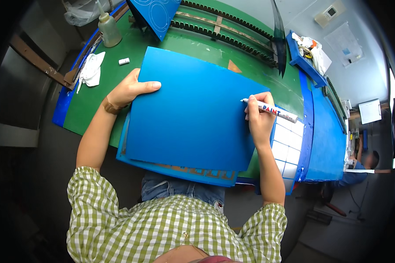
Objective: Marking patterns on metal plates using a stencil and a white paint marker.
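Note:
A flat blue sheet (193,109) is held tilted above the green table. My left hand (129,90) grips its upper left edge, thumb on the front face and fingers hidden behind. In my right hand (259,116) is a white paint marker (276,111), its pale tip pointing left, close to the sheet's right part; whether it touches I cannot tell. Beneath the sheet, near my waist, lies another blue panel (184,172) with cut-out shapes showing along its edge. A white cap-like cylinder (124,61) rests on the table beyond my left hand.
On the green table (197,41) are a slotted rack (232,41), a squeeze bottle (109,30), a white cloth (92,69) and an upright blue panel with circles (155,15). A white-gridded panel (287,144) lies at right, below a blue tray (307,57). Another person (359,168) is far right.

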`<state>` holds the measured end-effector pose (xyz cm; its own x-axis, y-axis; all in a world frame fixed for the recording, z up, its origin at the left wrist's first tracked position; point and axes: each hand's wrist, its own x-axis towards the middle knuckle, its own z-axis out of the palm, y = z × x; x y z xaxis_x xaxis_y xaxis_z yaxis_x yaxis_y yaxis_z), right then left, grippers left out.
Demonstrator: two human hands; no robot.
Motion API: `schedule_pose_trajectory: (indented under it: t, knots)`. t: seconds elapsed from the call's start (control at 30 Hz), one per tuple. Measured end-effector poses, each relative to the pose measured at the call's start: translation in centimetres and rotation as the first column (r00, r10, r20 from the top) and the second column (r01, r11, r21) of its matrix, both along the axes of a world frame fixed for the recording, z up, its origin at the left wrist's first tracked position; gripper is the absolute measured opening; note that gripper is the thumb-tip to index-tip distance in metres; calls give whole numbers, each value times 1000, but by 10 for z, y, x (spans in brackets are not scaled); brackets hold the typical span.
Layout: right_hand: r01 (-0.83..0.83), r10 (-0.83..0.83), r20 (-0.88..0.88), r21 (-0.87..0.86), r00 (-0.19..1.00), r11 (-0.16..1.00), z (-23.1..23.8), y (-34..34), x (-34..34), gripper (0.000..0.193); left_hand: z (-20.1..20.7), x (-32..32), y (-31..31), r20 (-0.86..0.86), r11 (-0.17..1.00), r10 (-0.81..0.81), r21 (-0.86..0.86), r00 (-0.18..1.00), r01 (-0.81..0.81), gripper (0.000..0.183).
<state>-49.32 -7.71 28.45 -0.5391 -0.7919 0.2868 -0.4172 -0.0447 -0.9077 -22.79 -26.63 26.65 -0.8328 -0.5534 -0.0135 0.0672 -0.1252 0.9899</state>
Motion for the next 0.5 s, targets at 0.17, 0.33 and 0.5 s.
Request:
schedule_pose_trajectory:
  t: [0.17,0.33,0.5]
  knots:
    - [-2,2,-4,14,1000,1000,-2,-2,-2,15,-1,0,0,31,1000,-2,-12,1000,2,49]
    - [-40,43,-28,105,999,994,-2,-1,-6,12,-2,-2,0,44,1000,-6,6,999,6,49]
    - [35,-34,53,-12,998,999,-1,7,-14,14,-4,-3,-2,41,999,-16,47,999,14,49]
